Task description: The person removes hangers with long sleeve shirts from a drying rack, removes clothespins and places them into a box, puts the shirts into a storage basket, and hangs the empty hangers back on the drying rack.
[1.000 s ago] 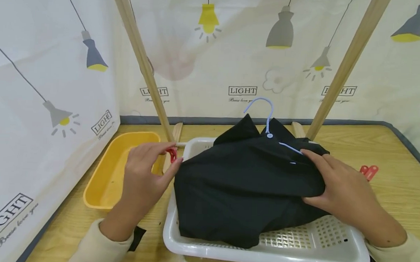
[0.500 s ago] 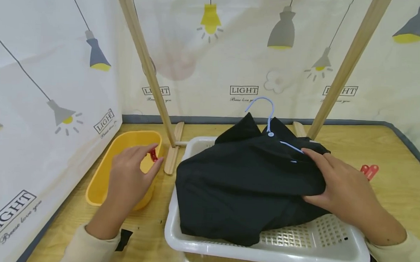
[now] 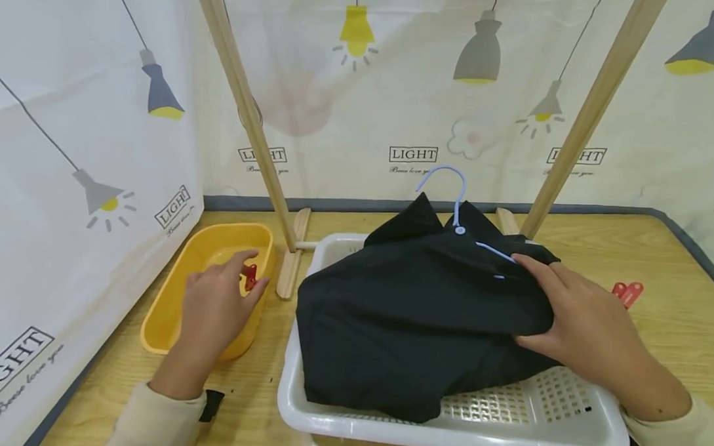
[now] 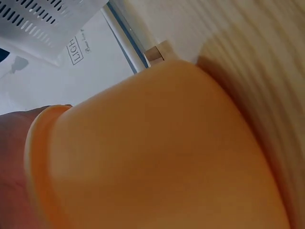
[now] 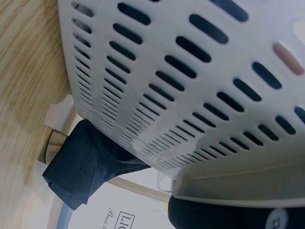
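My left hand point(image 3: 215, 306) is at the yellow tray point(image 3: 163, 321), thumb and forefinger apart. A small red clip point(image 3: 250, 278) shows between them, seemingly loose from the fingertips. In the left wrist view, the outer wall of the tray point(image 4: 157, 148) covers most of the hand point(image 4: 14, 176). With my right hand point(image 3: 590, 323) I grip the right side of a black collared shirt point(image 3: 413, 317), fingers on top and thumb below. The shirt lies across a white slotted basket point(image 3: 444, 433). A light-blue hanger point(image 3: 461, 194) is inside it, hook upward at the collar.
Beyond my right hand more red clips point(image 3: 629, 293) are visible, partly hidden. Two wooden poles point(image 3: 245, 107) rise behind the basket, with a wooden foot point(image 3: 290, 270) beside the tray. A lamp-print sheet point(image 3: 361, 105) encloses the back and left of the wooden table point(image 3: 668, 260).
My left hand has moved left from the shirt's edge to the tray, carrying the red clip, and its fingers have spread from it. The right hand keeps its grip on the shirt.
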A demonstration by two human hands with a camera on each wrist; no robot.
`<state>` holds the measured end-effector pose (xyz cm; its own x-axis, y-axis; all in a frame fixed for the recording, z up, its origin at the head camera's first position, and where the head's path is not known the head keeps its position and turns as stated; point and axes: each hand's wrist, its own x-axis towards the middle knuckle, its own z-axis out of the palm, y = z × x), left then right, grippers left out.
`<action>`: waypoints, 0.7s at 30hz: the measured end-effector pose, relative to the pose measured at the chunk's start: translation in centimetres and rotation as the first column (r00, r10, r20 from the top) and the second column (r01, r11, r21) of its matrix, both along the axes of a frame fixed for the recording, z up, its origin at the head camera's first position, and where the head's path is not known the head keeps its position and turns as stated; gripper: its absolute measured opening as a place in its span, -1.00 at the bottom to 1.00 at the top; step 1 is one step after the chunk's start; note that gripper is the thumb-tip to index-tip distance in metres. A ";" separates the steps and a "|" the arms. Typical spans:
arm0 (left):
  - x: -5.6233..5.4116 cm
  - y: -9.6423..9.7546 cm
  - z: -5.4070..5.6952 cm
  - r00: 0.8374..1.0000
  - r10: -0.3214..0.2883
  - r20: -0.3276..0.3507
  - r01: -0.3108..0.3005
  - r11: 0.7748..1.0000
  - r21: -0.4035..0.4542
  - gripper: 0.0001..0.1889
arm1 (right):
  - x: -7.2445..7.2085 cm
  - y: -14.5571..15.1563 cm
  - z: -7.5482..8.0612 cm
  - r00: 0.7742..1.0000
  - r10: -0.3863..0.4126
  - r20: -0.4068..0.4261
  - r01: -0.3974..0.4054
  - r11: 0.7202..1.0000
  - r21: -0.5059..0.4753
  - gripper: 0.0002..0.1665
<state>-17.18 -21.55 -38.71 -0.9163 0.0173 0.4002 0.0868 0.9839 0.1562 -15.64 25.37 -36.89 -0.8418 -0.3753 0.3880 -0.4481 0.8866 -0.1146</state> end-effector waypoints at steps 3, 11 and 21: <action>-0.1 0.0 -0.3 1.000 0.008 0.017 -0.008 1.000 0.001 -0.54 | 0.1 0.0 0.0 1.000 -0.004 0.003 0.004 1.000 0.004 0.35; -0.2 -0.9 -0.3 0.991 0.012 0.130 -0.017 0.999 0.036 -0.60 | -0.2 -0.2 -0.1 1.000 0.001 0.001 -0.001 1.000 -0.005 0.34; -0.4 -2.1 -0.4 0.993 0.026 0.116 -0.031 0.999 0.039 -0.65 | 0.1 0.0 0.0 1.000 -0.003 -0.006 0.003 1.000 -0.006 0.34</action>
<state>-17.55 -23.67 -39.10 -0.9563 -0.0237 0.2914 0.0377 0.9784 0.2034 -15.51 25.34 -36.88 -0.8406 -0.3704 0.3952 -0.4461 0.8873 -0.1172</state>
